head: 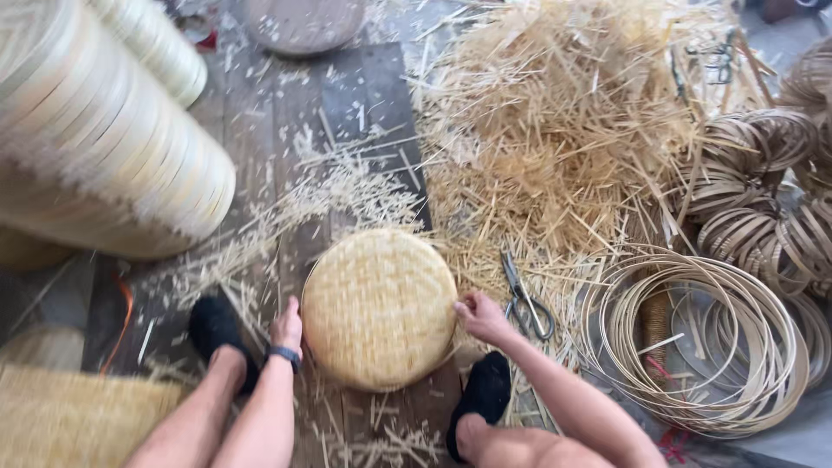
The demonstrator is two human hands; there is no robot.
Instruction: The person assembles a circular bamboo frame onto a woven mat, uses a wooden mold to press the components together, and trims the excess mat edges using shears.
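A round woven bamboo lid (pixel 379 305) lies on the dark wooden floor between my feet. My left hand (pixel 288 327) rests against its left rim, with a dark band on the wrist. At the lid's right rim, my right hand (pixel 482 315) pinches the edge with closed fingers. Metal scissors (pixel 524 297) lie just right of that hand, on straw offcuts.
A big heap of bamboo splinters (pixel 563 130) fills the floor beyond. Coiled bamboo hoops (pixel 693 347) lie at right, darker coils (pixel 754 182) behind them. Stacked pale round frames (pixel 95 130) stand at left. My black shoes (pixel 215 328) flank the lid.
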